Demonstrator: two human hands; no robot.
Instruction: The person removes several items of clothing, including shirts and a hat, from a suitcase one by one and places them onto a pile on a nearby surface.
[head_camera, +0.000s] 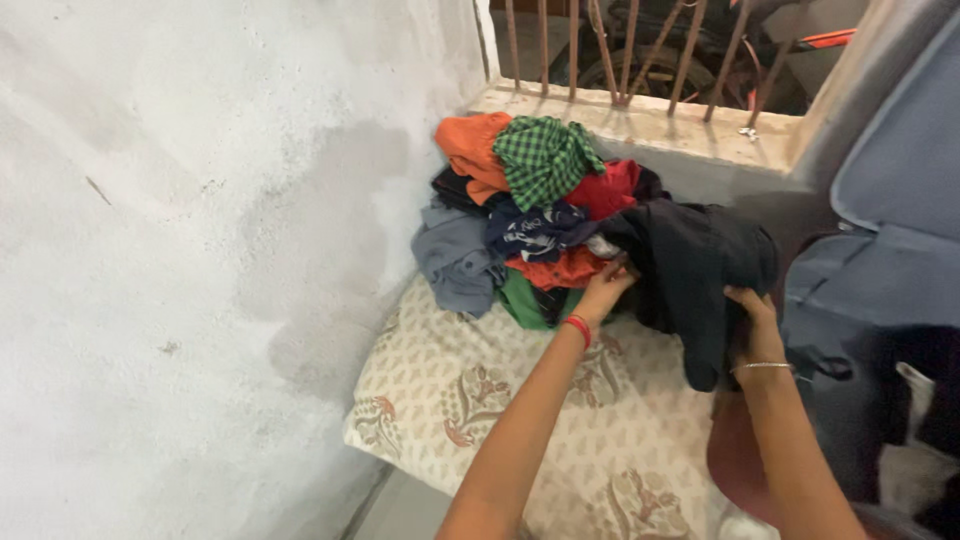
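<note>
A heap of crumpled clothes (545, 215) lies on a patterned cream mattress (470, 390) against a white wall. An orange garment (468, 145) and a green checked one (545, 155) sit on top. My left hand (605, 285), with a red thread at the wrist, grips the near edge of a black garment (695, 260) at the pile's right side. My right hand (755, 325), wearing a thin bangle, holds the same black garment lower down on its right edge.
A white plastered wall (200, 250) stands at the left. A barred window (640, 50) with a stone sill (650, 125) is behind the pile. A blue-grey panel (890, 200) stands at the right, with dark cloth below it.
</note>
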